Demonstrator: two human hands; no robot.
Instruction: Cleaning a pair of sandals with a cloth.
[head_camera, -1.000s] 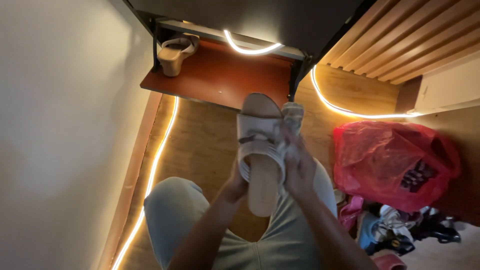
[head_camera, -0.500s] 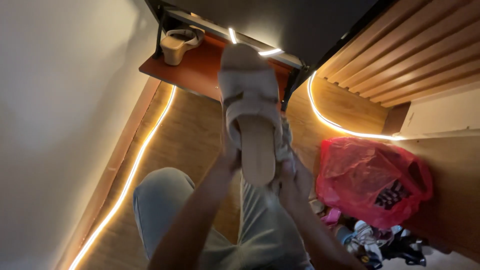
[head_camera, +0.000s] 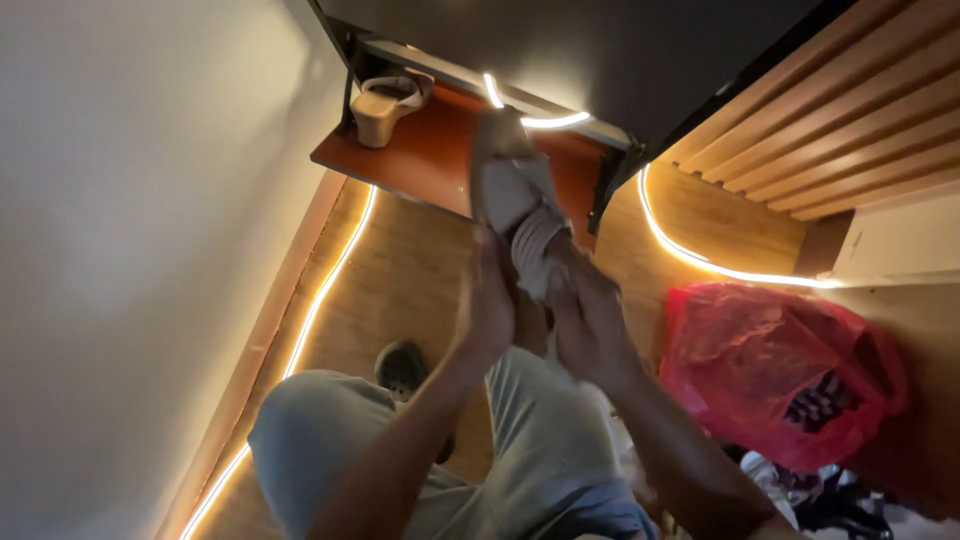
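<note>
Both my hands hold a pale strapped sandal with a cork-like sole, its toe pointing away over the reddish-brown shelf. My left hand grips its near end from the left. My right hand grips it from the right, near the straps. A second matching sandal stands on the shelf at its far left corner. My knees in light trousers fill the bottom of the view.
A red plastic bag with dark items inside lies on the wooden floor at right, with loose clothes below it. A glowing light strip runs along the white wall's base. A dark shoe sits by my knee.
My hands have carried the sandal forward and tipped it from sole-up in front of me to stretched out over the shelf. The view has shifted slightly.
</note>
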